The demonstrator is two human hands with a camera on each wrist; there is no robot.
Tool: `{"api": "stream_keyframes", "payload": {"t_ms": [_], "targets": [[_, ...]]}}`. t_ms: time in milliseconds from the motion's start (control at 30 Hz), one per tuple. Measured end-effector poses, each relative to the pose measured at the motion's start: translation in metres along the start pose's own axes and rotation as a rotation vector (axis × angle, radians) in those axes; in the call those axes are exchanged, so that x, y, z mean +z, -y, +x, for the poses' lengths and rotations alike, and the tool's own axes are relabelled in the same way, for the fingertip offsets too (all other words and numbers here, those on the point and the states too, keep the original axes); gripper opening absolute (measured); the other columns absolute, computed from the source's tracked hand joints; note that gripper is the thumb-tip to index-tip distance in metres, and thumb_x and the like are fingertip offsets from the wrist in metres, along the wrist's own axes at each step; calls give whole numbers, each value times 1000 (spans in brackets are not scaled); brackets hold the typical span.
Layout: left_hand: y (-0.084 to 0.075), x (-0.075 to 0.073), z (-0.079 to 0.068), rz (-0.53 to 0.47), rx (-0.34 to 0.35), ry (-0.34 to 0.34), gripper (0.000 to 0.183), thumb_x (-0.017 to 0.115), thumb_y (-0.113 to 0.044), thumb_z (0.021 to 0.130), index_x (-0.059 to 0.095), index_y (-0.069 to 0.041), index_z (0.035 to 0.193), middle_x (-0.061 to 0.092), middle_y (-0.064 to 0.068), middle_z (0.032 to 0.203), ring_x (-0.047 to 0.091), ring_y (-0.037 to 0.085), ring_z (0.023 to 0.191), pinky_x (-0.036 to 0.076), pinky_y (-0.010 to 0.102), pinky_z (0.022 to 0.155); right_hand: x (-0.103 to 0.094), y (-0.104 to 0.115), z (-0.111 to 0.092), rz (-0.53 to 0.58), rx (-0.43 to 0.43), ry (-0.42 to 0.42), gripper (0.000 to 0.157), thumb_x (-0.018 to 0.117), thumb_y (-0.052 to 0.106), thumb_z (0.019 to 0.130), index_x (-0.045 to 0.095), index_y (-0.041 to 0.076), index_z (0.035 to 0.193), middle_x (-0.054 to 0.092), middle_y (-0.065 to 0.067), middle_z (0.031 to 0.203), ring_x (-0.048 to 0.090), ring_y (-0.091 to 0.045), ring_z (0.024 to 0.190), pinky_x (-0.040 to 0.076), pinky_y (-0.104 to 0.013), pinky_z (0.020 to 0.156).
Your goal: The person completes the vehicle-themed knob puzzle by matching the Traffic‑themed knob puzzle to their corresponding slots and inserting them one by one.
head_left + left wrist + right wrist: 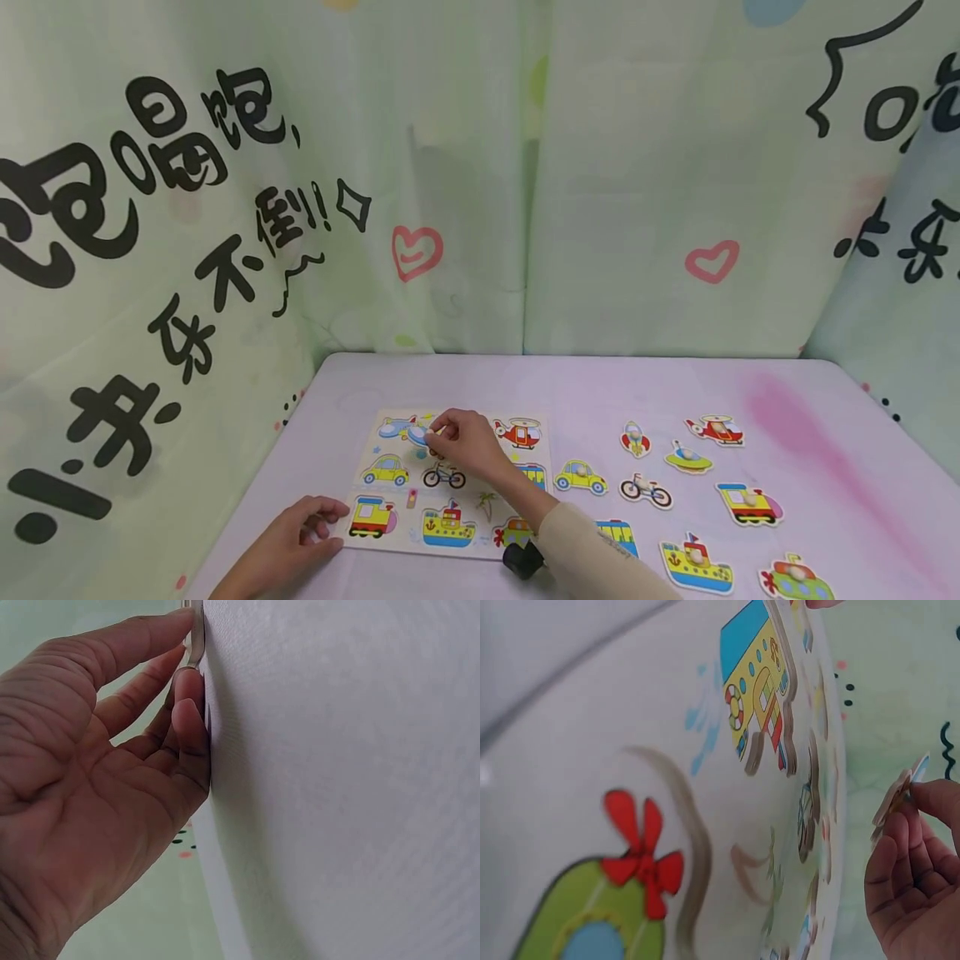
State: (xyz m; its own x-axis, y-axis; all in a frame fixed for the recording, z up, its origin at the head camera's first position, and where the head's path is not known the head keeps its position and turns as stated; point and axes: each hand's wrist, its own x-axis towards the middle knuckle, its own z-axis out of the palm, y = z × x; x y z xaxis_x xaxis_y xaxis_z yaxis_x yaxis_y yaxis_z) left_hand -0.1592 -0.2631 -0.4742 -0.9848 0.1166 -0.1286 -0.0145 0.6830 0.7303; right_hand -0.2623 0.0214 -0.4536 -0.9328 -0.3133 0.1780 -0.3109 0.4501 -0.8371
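A wooden puzzle board [411,534] with vehicle-shaped recesses lies flat on the table's left half. Above its upper part, my right hand [471,446] pinches a small airplane puzzle piece [892,801] between thumb and fingers. The piece is edge-on in the right wrist view, and part of it is covered by the fingertips. At the board's lower left edge rests my left hand [288,537], its thumb and index finger touching the side, the other fingers loosely bent. In the left wrist view, the fingertips [184,619] meet the board's rim.
Loose vehicle pieces lie right of the board, among them a car [581,477], a bicycle [646,492], a helicopter [716,430], a train [748,505], a ship [696,567] and a submarine [797,579]. A printed curtain [637,208] hangs behind the table. My right forearm covers part of the bus piece [619,536].
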Motion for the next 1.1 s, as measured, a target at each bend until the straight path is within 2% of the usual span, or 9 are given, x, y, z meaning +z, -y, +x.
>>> {"api": "stream_keyframes", "payload": {"t_ms": [133, 333, 500, 633, 800, 1100], "targets": [[2, -3, 0, -22, 60, 14, 39, 82, -10, 85, 66, -2, 119, 60, 3, 103, 52, 11, 84, 46, 21, 72, 9, 6, 10, -26, 9, 7, 14, 72, 22, 96, 71, 8, 100, 60, 4, 74, 51, -10, 68, 41, -23, 61], [2, -3, -1, -31, 37, 2, 39, 82, -9, 85, 66, -2, 119, 60, 2, 103, 52, 12, 84, 46, 21, 71, 23, 10, 21, -28, 19, 8, 14, 72, 21, 96, 70, 8, 101, 60, 4, 72, 50, -9, 64, 40, -23, 58], [2, -2, -2, -38, 66, 13, 38, 82, -10, 85, 66, -2, 119, 60, 3, 103, 52, 10, 84, 46, 21, 72, 32, 14, 28, -45, 22, -7, 14, 72, 20, 96, 71, 8, 102, 63, 5, 73, 52, -10, 64, 40, -24, 60], [3, -3, -2, -44, 96, 24, 38, 81, -9, 85, 66, -1, 118, 60, 5, 103, 51, 8, 83, 46, 22, 72, 38, 21, 36, -78, 36, -17, 15, 72, 21, 96, 71, 8, 104, 64, 5, 75, 51, -9, 66, 39, -23, 60], [4, -4, -1, -43, 84, 29, 38, 82, -11, 86, 65, -2, 119, 60, 4, 102, 51, 10, 84, 46, 22, 72, 45, 32, 45, -151, 63, -27, 17, 73, 22, 96, 72, 10, 107, 62, 4, 78, 50, -10, 66, 39, -23, 58], [5, -5, -3, -46, 110, 29, 38, 81, -11, 86, 65, -2, 119, 60, 4, 103, 51, 9, 84, 46, 22, 72, 53, 26, 54, -223, 91, -37, 15, 72, 21, 96, 73, 11, 106, 66, 2, 84, 53, -12, 72, 42, -24, 63]]}}
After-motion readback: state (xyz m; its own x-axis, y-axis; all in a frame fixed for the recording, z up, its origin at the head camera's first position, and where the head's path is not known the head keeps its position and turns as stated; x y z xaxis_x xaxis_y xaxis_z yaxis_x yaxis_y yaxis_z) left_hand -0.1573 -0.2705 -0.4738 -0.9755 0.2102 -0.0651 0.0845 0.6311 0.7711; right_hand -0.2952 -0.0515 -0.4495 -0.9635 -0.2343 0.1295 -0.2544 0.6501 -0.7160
